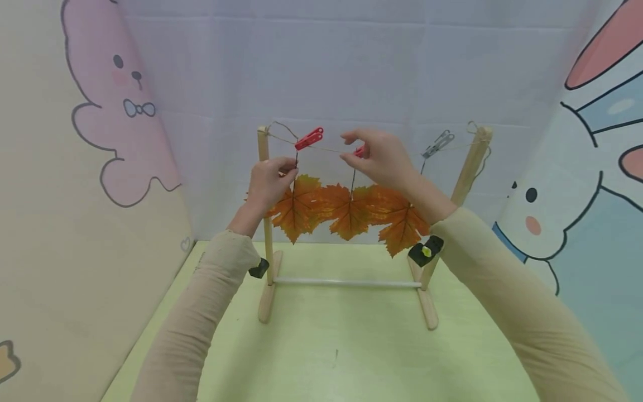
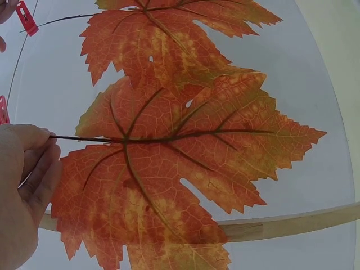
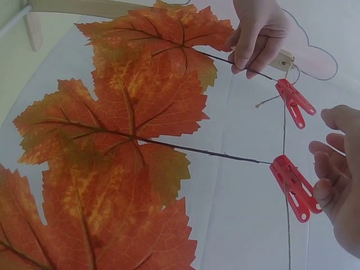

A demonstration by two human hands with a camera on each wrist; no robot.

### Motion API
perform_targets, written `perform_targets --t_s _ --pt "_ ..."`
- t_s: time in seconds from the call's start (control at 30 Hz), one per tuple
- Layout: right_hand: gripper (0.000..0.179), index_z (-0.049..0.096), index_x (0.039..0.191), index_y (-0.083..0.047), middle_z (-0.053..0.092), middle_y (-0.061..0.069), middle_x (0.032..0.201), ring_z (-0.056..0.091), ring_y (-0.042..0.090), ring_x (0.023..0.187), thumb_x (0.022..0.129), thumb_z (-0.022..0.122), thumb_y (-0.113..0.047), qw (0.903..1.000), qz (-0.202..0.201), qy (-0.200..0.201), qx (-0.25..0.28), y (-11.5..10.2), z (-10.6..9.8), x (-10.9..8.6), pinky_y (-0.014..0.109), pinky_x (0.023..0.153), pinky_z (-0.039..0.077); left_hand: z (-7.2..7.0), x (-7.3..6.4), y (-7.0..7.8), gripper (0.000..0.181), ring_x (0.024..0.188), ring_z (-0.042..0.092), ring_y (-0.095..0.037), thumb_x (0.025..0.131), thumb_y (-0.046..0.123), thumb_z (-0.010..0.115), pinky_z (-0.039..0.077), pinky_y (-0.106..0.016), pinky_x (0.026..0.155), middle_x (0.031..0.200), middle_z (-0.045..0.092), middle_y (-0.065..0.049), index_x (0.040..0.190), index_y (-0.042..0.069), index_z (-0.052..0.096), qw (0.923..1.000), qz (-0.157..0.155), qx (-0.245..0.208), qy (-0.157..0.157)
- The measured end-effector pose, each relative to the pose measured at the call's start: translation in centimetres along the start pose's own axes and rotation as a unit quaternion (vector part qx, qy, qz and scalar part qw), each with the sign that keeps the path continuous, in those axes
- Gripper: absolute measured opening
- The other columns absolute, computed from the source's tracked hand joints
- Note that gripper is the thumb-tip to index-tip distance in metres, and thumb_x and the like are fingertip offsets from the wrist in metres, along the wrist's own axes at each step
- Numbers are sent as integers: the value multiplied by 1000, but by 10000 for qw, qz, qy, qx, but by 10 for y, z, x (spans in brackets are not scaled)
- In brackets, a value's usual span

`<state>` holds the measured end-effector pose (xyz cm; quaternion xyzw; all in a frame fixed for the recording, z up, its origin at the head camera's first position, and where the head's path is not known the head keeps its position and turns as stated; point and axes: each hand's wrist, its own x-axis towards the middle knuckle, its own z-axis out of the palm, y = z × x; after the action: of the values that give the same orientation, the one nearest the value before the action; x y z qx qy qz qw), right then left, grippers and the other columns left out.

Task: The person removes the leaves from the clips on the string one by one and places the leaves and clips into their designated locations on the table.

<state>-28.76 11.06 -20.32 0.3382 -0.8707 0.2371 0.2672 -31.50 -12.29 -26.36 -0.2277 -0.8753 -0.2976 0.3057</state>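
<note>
Three orange maple leaves hang by dark stems from a string between two wooden posts. My left hand (image 1: 271, 180) pinches the stem of the left leaf (image 2: 185, 135) between thumb and fingertips, just below a red clothespin (image 1: 308, 138) on the string. My right hand (image 1: 380, 157) is beside the middle red clothespin (image 3: 293, 188), its thumb and fingers spread apart and gripping nothing. That clothespin bites the stem of the middle leaf (image 3: 124, 135). A grey clothespin (image 1: 438, 144) holds the stem of the right leaf (image 1: 404, 223), which the right forearm partly hides in the head view.
The wooden stand has a left post (image 1: 263, 146), a right post (image 1: 472, 164) and a white crossbar (image 1: 346, 283) low between its feet. It stands on a pale green table (image 1: 321, 346). A white cloth backdrop (image 1: 321, 72) hangs behind, with cartoon-printed panels on both sides.
</note>
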Motion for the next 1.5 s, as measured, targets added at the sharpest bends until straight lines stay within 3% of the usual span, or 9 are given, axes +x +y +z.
perform_targets --t_s 0.3,0.83,1.13,1.5 --pt "44 54 125 -4 62 9 110 48 19 59 87 61 -26 9995 291 -112 41 -6 10 20 27 58 41 -1 -1 2 18 82 64 -22 86 8 61 52 -33 75 92 68 -14 101 -1 67 9995 -247 -157 -138" --pt "50 46 132 -3 56 9 123 47 18 53 88 60 -24 9967 662 94 453 -9 32 28 23 55 41 1 0 6 18 78 64 -22 86 9 61 52 -33 73 90 68 -13 99 -1 68 9999 88 -100 -34" --pt "47 45 134 -8 55 5 123 55 21 51 91 55 -23 9835 1272 9 1285 -11 38 34 22 47 41 2 0 5 17 79 64 -22 86 9 61 52 -32 72 90 68 -13 98 -1 67 10000 66 -67 5" --pt "38 53 125 -6 59 7 113 49 14 45 90 56 -20 9778 1297 228 1631 -14 41 36 21 48 42 2 -2 3 16 79 64 -22 85 7 61 52 -33 72 89 68 -13 97 -2 67 9998 -19 -176 17"
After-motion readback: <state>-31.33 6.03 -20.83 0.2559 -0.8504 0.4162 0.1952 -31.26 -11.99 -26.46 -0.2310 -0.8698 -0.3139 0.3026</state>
